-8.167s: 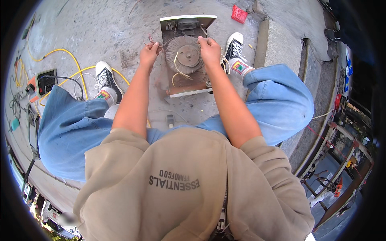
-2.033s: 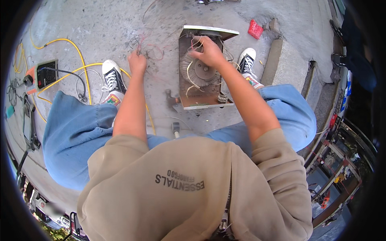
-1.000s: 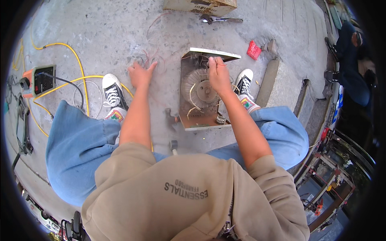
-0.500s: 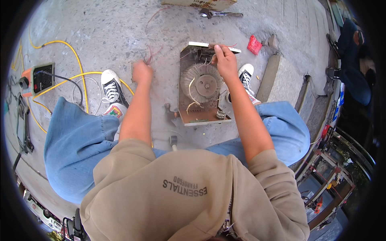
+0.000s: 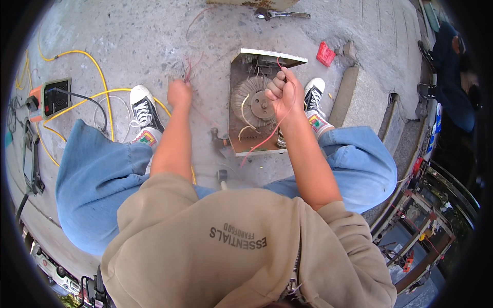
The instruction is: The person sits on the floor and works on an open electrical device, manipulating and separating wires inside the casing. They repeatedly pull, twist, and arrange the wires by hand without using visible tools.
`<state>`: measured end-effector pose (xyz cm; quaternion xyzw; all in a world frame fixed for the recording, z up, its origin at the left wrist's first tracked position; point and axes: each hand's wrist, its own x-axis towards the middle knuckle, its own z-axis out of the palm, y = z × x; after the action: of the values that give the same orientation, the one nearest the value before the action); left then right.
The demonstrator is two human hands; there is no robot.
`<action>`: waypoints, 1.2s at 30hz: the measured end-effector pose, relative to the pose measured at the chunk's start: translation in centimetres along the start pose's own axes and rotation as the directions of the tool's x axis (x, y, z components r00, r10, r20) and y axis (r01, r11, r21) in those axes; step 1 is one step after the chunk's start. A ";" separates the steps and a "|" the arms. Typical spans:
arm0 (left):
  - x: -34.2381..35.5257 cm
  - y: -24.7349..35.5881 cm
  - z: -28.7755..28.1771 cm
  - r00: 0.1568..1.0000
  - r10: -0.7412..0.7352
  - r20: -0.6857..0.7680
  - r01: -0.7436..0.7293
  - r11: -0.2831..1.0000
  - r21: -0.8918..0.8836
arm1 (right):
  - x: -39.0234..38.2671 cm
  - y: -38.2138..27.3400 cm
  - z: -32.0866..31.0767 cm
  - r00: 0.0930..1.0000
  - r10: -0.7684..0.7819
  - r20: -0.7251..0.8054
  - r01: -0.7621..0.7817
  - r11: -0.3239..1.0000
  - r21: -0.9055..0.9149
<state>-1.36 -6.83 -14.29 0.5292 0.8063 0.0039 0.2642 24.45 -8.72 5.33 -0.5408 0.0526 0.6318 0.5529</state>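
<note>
My left hand (image 5: 179,94) is closed around a bundle of thin wires (image 5: 188,70), whose red and dark ends stick out beyond the fingers. My right hand (image 5: 282,93) is curled shut on a red wire (image 5: 265,138). One end of that wire rises toward the casing's far edge; a long stretch hangs down past its near edge. Beneath the right hand lies an open metal casing (image 5: 237,92) with rusty brown inner faces. Inside sits a round, copper-wound coil (image 5: 249,102) with a disc at its centre and loose pale leads. My right hand and forearm hide part of the casing's right side.
An adjustable wrench (image 5: 282,15) and a red packet (image 5: 325,54) lie farther off. What looks like a rusty hammer (image 5: 216,137) rests beside the casing, a black-headed mallet (image 5: 222,176) nearer me. An orange-and-black machine (image 5: 55,98) and yellow cable (image 5: 97,66) lie left, a concrete block (image 5: 343,95) right.
My right hand has come off the casing's far edge, moved nearer me and closed, drawing out the red wire. My left hand stays nearly in place with the wires. The casing has shifted slightly.
</note>
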 end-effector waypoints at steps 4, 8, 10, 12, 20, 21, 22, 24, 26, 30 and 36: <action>0.3 0.0 -0.1 0.998 0.036 0.045 -0.039 0.998 0.058 | -3.8 -1.6 1.9 0.999 -0.018 0.029 0.018 1.000 -0.013; -0.1 0.1 -1.1 0.995 0.031 0.095 -0.036 0.998 0.053 | -8.4 -4.5 3.9 0.987 -0.086 0.135 0.090 0.996 -0.026; 0.0 0.1 -1.3 0.993 0.012 0.121 -0.015 1.000 0.024 | -10.6 -6.5 4.2 0.972 -0.109 0.209 0.109 0.994 0.011; 0.5 -0.2 -1.1 0.991 -0.015 0.130 0.014 1.000 0.008 | -12.6 -8.7 4.5 0.933 -0.134 0.334 0.118 0.991 0.067; 2.9 -0.5 -0.7 0.980 0.181 0.088 -0.162 0.970 -0.182 | -11.8 -12.1 7.6 0.771 -0.142 0.620 0.032 0.982 0.186; 3.4 -0.1 -1.3 0.969 0.234 0.081 -0.216 0.958 -0.190 | -10.9 -11.7 7.8 0.764 -0.111 0.636 -0.002 0.985 0.175; 3.8 0.6 -2.0 0.963 0.256 0.077 -0.238 0.953 -0.189 | -10.2 -11.1 8.0 0.776 -0.090 0.625 -0.040 0.981 0.192; 4.5 2.4 -4.2 0.951 0.302 0.069 -0.285 0.941 -0.183 | -8.6 -10.3 7.9 0.799 -0.073 0.597 -0.085 0.969 0.232; 6.1 3.5 -5.8 0.938 0.346 0.030 -0.337 0.928 -0.156 | -7.1 -9.9 7.4 0.798 -0.041 0.601 -0.156 0.950 0.271; 7.7 7.0 -9.8 0.902 0.430 -0.025 -0.430 0.896 -0.110 | -4.6 -9.2 7.0 0.809 0.008 0.588 -0.256 0.905 0.340; 9.9 8.2 -10.8 0.799 0.588 -0.126 -0.599 0.759 -0.256 | 1.0 -6.7 10.8 0.860 -0.034 0.509 -0.123 0.955 0.271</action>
<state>-1.97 8.19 -6.79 0.7135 0.5930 0.2123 0.3068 22.91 1.65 12.56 -0.2653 0.0112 0.7496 0.6063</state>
